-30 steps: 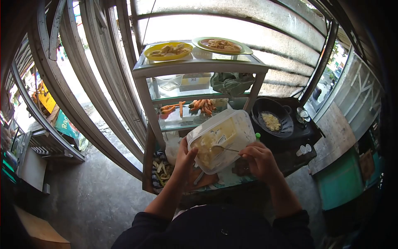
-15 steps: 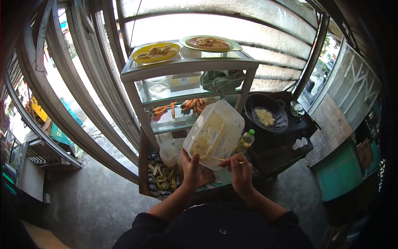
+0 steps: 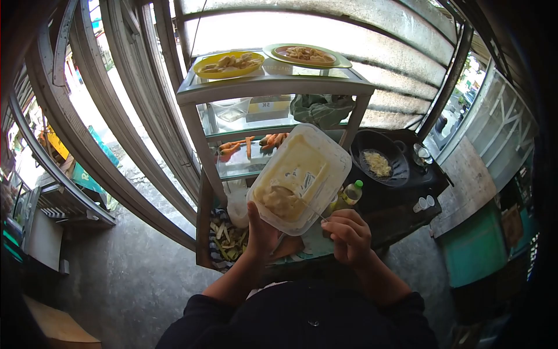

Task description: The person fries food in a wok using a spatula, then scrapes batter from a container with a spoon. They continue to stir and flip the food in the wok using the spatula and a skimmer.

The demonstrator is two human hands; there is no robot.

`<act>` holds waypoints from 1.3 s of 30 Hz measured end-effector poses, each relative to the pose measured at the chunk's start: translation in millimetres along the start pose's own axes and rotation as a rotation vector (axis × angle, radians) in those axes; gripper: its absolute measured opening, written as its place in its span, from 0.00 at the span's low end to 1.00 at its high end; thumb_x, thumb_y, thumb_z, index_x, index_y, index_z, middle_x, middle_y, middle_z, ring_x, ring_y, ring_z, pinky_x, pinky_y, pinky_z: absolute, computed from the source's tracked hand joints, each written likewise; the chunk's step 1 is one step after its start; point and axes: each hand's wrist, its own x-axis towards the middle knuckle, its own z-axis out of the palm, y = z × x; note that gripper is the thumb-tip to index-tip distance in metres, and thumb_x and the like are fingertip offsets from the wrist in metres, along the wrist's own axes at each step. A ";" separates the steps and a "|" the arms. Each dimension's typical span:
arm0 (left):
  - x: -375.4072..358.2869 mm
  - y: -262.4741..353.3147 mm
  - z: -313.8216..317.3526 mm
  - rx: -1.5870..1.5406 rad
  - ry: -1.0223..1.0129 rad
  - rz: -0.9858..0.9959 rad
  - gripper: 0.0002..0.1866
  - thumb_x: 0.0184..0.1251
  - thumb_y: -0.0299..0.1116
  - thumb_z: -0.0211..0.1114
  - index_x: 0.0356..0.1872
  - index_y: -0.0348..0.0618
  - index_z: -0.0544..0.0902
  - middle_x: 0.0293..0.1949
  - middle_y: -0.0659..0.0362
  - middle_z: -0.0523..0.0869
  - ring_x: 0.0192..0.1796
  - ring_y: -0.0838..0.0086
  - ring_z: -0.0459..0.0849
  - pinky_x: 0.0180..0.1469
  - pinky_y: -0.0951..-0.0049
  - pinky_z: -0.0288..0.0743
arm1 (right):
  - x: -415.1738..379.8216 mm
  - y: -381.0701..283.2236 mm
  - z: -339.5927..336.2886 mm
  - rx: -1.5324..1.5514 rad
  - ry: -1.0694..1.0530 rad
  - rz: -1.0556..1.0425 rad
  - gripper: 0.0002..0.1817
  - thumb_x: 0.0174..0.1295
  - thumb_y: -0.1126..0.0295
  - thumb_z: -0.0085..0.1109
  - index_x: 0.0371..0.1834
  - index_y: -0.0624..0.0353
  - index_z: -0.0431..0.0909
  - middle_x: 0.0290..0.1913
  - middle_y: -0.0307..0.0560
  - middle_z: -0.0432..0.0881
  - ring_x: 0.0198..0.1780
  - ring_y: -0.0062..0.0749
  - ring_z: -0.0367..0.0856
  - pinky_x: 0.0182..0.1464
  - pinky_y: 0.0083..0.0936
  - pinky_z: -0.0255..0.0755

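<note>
My left hand (image 3: 263, 231) grips the lower left edge of a clear plastic container (image 3: 330, 152), which is tilted so its inside shows. Pale, lumpy batter (image 3: 278, 202) has gathered at the container's lower end, and a thin smear coats its base. Pinched in the fingers of my right hand (image 3: 350, 234) is the thin handle of a spoon (image 3: 314, 212); its bowl dips into the batter. A black wok (image 3: 361, 144) to the right holds a pale yellow frying piece (image 3: 376, 164) in oil. Just behind my right hand stands a bottle with a green cap (image 3: 352, 192).
A glass display case (image 3: 273, 87) carries a yellow plate (image 3: 228, 65) and a pale green plate (image 3: 343, 60) of food pieces. Carrots (image 3: 231, 149) lie on its shelf. Peelings (image 3: 229, 237) sit at the left. White cups (image 3: 423, 203) stand right of the stove.
The container has tipped further toward me, exposing more of its inside. My right hand has shifted slightly right, and the spoon now shows in the batter. The whole view has shifted a little.
</note>
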 end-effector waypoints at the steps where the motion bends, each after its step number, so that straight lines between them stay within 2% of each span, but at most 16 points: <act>1: 0.0 2.4 1.3 0.037 -0.017 0.004 0.47 0.58 0.70 0.47 0.68 0.43 0.55 0.66 0.53 0.64 0.67 0.61 0.64 0.67 0.57 0.58 | 4.9 -1.9 -2.1 0.021 -0.095 -0.019 0.06 0.55 0.75 0.57 0.36 0.58 0.76 0.34 0.41 0.80 0.39 0.35 0.79 0.43 0.31 0.71; 2: 0.5 3.6 0.7 0.037 -0.013 0.007 0.47 0.58 0.70 0.47 0.68 0.43 0.55 0.66 0.53 0.64 0.67 0.61 0.64 0.67 0.57 0.58 | 9.1 -3.3 -3.7 0.042 -0.188 -0.038 0.06 0.55 0.74 0.58 0.36 0.57 0.77 0.34 0.40 0.80 0.40 0.34 0.78 0.44 0.31 0.71; 3: 0.9 4.9 0.2 0.065 -0.021 0.001 0.47 0.59 0.70 0.47 0.68 0.43 0.55 0.66 0.53 0.64 0.67 0.60 0.64 0.67 0.57 0.58 | 11.9 -2.8 -5.9 0.045 -0.189 -0.039 0.06 0.55 0.74 0.58 0.36 0.57 0.77 0.34 0.40 0.80 0.40 0.34 0.78 0.44 0.31 0.71; 8: 1.0 11.6 -2.7 0.073 -0.076 -0.056 0.46 0.59 0.70 0.48 0.68 0.43 0.55 0.66 0.50 0.64 0.66 0.59 0.65 0.66 0.56 0.59 | 18.1 3.0 -9.8 -0.145 -0.057 -0.024 0.08 0.55 0.72 0.60 0.38 0.54 0.79 0.34 0.36 0.81 0.41 0.30 0.78 0.44 0.29 0.65; 10: -0.5 17.3 0.3 0.043 -0.119 -0.194 0.45 0.59 0.68 0.49 0.68 0.42 0.55 0.65 0.49 0.64 0.65 0.58 0.66 0.66 0.55 0.61 | 16.8 4.1 -0.9 -0.158 -0.092 -0.018 0.08 0.54 0.71 0.61 0.38 0.53 0.79 0.34 0.36 0.81 0.41 0.30 0.78 0.45 0.28 0.64; 13: 5.0 17.9 -6.8 0.100 -0.137 -0.247 0.45 0.59 0.67 0.51 0.68 0.41 0.55 0.65 0.49 0.64 0.65 0.57 0.67 0.66 0.55 0.61 | 12.3 8.8 6.0 -0.130 -0.158 0.007 0.09 0.53 0.70 0.62 0.38 0.52 0.80 0.34 0.34 0.81 0.41 0.28 0.78 0.46 0.28 0.63; 17: 8.0 15.7 -14.7 0.045 -0.106 -0.236 0.45 0.59 0.66 0.53 0.67 0.41 0.56 0.65 0.49 0.65 0.65 0.57 0.67 0.66 0.56 0.61 | 12.3 6.8 -2.1 -0.032 -0.310 0.008 0.08 0.53 0.70 0.63 0.38 0.52 0.80 0.35 0.35 0.82 0.41 0.28 0.78 0.47 0.29 0.63; 21: 10.6 14.0 -25.3 0.096 -0.039 -0.186 0.45 0.58 0.65 0.55 0.67 0.40 0.57 0.64 0.49 0.65 0.64 0.57 0.67 0.65 0.56 0.62 | 20.0 11.5 -26.2 -0.071 -0.355 0.010 0.07 0.53 0.69 0.63 0.36 0.52 0.81 0.34 0.36 0.82 0.42 0.29 0.77 0.47 0.30 0.63; 23: 10.9 15.2 -29.6 0.099 -0.020 -0.184 0.45 0.58 0.64 0.56 0.67 0.40 0.58 0.64 0.49 0.66 0.64 0.57 0.67 0.65 0.57 0.62 | 23.1 19.3 -36.3 -0.085 -0.227 0.054 0.07 0.52 0.69 0.64 0.34 0.52 0.81 0.33 0.36 0.82 0.42 0.30 0.76 0.46 0.30 0.64; 25: 13.7 14.4 -39.0 0.168 -0.009 -0.177 0.47 0.54 0.61 0.63 0.66 0.41 0.54 0.62 0.49 0.65 0.63 0.57 0.68 0.63 0.56 0.63 | 18.9 24.0 -21.3 -0.055 -0.254 0.067 0.06 0.52 0.69 0.63 0.34 0.52 0.81 0.32 0.36 0.82 0.42 0.31 0.76 0.46 0.30 0.64; 30: 19.8 5.7 -54.3 0.243 -0.051 -0.148 0.48 0.52 0.59 0.65 0.66 0.39 0.53 0.60 0.47 0.66 0.61 0.59 0.69 0.60 0.60 0.67 | 21.4 24.0 -22.6 0.030 -0.335 0.114 0.04 0.54 0.69 0.61 0.32 0.54 0.81 0.32 0.37 0.82 0.41 0.33 0.77 0.46 0.30 0.65; 32: 18.8 6.8 -53.7 0.239 -0.047 -0.144 0.48 0.52 0.59 0.66 0.66 0.38 0.53 0.60 0.46 0.66 0.61 0.60 0.70 0.59 0.61 0.69 | 27.5 28.8 -35.0 -0.048 -0.213 0.148 0.03 0.54 0.70 0.60 0.31 0.55 0.81 0.31 0.38 0.82 0.39 0.34 0.77 0.49 0.31 0.65; 34: 20.1 7.7 -54.1 0.373 -0.023 -0.124 0.48 0.51 0.61 0.66 0.64 0.37 0.60 0.59 0.50 0.70 0.60 0.62 0.71 0.60 0.62 0.69 | 28.9 31.6 -35.4 -0.114 -0.212 0.159 0.03 0.56 0.71 0.59 0.31 0.57 0.81 0.30 0.39 0.82 0.38 0.34 0.77 0.47 0.30 0.67; 36: 15.1 14.5 -37.5 0.342 0.001 -0.099 0.48 0.51 0.60 0.67 0.64 0.37 0.59 0.59 0.50 0.70 0.61 0.63 0.71 0.60 0.62 0.69 | 22.2 35.6 -31.0 -0.186 -0.209 0.169 0.03 0.57 0.72 0.59 0.31 0.58 0.81 0.29 0.40 0.82 0.37 0.33 0.77 0.45 0.29 0.68; 38: 14.4 13.7 -32.1 0.311 0.027 -0.070 0.48 0.51 0.60 0.67 0.64 0.38 0.59 0.59 0.50 0.69 0.61 0.63 0.71 0.60 0.61 0.69 | 1.3 41.2 -13.2 0.164 -0.123 0.442 0.07 0.63 0.72 0.53 0.32 0.60 0.80 0.28 0.41 0.82 0.35 0.27 0.78 0.37 0.24 0.68; 39: 14.5 9.1 -35.4 0.252 0.029 -0.044 0.48 0.51 0.59 0.67 0.64 0.38 0.57 0.58 0.50 0.68 0.60 0.63 0.72 0.58 0.63 0.71 | -3.8 36.7 -6.5 0.164 -0.123 0.439 0.07 0.63 0.72 0.53 0.32 0.60 0.80 0.28 0.41 0.82 0.35 0.27 0.78 0.37 0.24 0.68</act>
